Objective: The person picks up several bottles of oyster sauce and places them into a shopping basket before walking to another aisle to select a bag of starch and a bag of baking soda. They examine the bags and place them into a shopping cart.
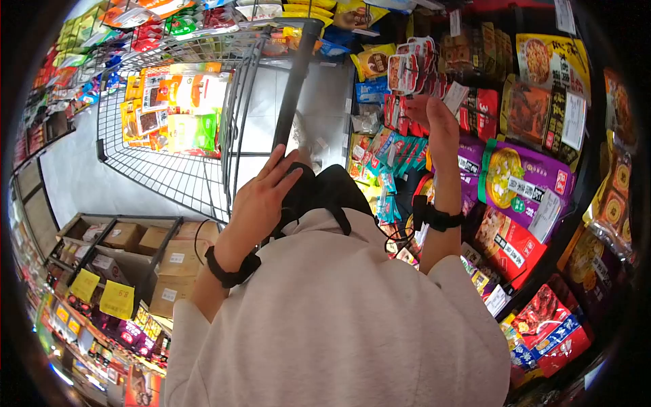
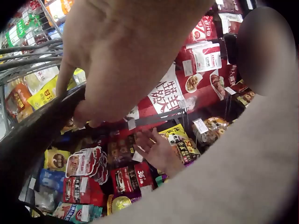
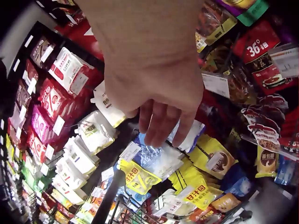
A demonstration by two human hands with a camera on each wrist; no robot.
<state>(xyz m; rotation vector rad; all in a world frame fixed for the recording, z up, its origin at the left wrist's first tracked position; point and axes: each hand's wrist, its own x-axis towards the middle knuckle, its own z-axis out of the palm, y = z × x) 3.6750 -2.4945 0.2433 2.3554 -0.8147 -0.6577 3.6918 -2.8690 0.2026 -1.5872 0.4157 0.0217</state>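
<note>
My left hand (image 1: 261, 203) lies over the end of the black cart handle (image 1: 295, 88), fingers extended across it in the head view. From the left wrist view, the same hand (image 2: 117, 56) overlaps the dark bar, and its palm side is hidden. My right hand (image 1: 437, 129) is raised near the shelf of packaged foods, holding nothing. Its fingers (image 3: 161, 119) hang loosely bent in the right wrist view, in front of blue and yellow bags (image 3: 140, 177). The wire shopping cart (image 1: 163, 183) carries several orange, white and green food packs (image 1: 196, 95).
Purple packs (image 1: 522, 180) and red packs (image 1: 508, 244) line the display on the right. Cardboard boxes (image 1: 180, 271) with yellow price notes (image 1: 116, 298) stand at the left. Grey tiled floor (image 1: 261, 115) shows between cart and shelf. More bagged snacks hang beyond the cart.
</note>
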